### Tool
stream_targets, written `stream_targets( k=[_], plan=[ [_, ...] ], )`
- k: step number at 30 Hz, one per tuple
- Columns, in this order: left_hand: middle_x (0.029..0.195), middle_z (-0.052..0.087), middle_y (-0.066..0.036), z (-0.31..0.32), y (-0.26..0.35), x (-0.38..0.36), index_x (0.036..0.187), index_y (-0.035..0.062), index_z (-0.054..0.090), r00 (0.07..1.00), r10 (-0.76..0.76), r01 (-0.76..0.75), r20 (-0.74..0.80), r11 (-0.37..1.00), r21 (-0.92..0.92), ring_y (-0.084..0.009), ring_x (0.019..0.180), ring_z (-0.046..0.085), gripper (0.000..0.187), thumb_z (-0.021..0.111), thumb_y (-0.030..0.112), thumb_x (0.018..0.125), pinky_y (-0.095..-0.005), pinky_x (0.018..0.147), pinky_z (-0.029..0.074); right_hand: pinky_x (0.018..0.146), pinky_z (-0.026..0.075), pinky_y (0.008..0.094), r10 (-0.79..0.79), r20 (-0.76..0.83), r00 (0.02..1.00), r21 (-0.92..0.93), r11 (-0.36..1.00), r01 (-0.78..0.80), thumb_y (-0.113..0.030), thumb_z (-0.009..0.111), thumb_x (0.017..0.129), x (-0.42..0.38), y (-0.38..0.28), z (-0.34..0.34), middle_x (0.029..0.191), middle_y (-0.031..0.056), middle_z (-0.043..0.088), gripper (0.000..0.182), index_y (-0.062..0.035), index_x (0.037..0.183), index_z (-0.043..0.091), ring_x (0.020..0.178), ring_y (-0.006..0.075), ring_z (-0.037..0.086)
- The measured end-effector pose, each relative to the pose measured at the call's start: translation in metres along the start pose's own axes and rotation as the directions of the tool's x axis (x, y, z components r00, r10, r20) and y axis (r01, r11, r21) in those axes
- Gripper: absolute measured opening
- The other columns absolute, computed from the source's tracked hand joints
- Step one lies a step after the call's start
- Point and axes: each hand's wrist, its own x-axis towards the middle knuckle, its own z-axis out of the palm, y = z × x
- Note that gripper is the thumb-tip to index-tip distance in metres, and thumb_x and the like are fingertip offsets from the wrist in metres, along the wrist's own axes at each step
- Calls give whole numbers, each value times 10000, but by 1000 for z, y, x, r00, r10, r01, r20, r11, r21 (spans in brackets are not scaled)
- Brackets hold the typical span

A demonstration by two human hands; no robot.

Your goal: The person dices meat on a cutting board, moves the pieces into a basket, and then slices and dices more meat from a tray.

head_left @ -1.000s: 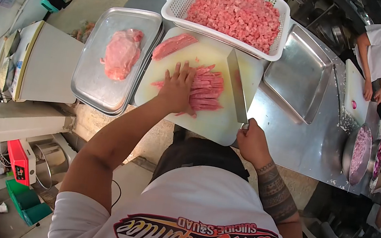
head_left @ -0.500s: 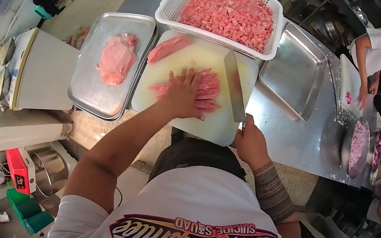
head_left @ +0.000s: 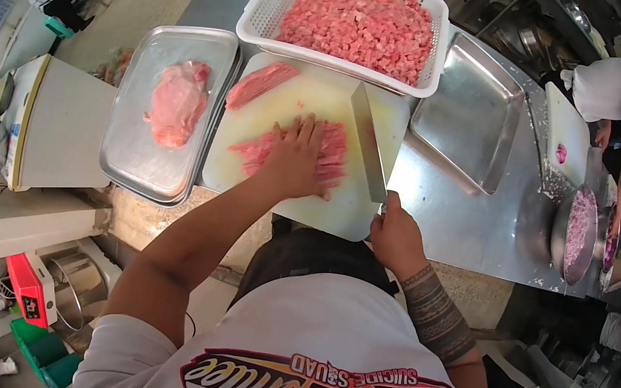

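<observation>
White perforated basket (head_left: 273,6) of diced pink meat is heaped — much done. Left hand (head_left: 295,162) lies flat on pink meat strips (head_left: 332,149); right hand (head_left: 394,233) grips steel cleaver (head_left: 369,143); whole slab (head_left: 176,102) on the left tray awaits.

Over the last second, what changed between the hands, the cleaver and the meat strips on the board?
The left hand slid from the strips' left edge to lie flat over the meat strips, covering most of them and bunching them together. The right hand keeps its grip on the cleaver, blade still resting on the cutting board beside the strips. The basket of diced meat, the meat slab and both trays look unchanged.
</observation>
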Motion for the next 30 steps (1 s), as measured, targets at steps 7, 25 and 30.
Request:
stream_targets(
  k=[7, 25, 30],
  plan=[
    [1641, 371, -257, 6, -3, 5, 1642, -51, 225, 992, -16, 26, 126, 997, -73, -447, 1517, 373, 1464, 919, 693, 589, -708, 1198, 300, 775, 560, 585, -30, 8, 1000, -22, 999, 30, -121, 572, 981, 2, -4, -2, 868, 285, 709, 325, 35, 1251, 482, 843, 482, 707],
    [1265, 616, -129, 8, 21, 32, 1350, 86, 604, 992, -95, 82, -85, 987, -138, -398, 1159, 617, 462, 654, 245, 919, -552, 982, 505, 725, 576, 565, -34, -18, 999, -96, 995, 32, -173, 580, 1022, -38, -35, -11, 847, 264, 709, 233, 17, 1134, 507, 792, 480, 710],
    [1264, 604, -121, 9, 21, 36, 1325, 80, 608, 994, -96, 90, -51, 989, -121, -392, 1149, 603, 475, 688, 285, 904, -568, 979, 500, 708, 579, 548, -5, 50, 999, -135, 991, 12, -148, 574, 1012, -42, -50, -13, 828, 242, 711, 202, 22, 1108, 522, 788, 456, 717]
  ],
)
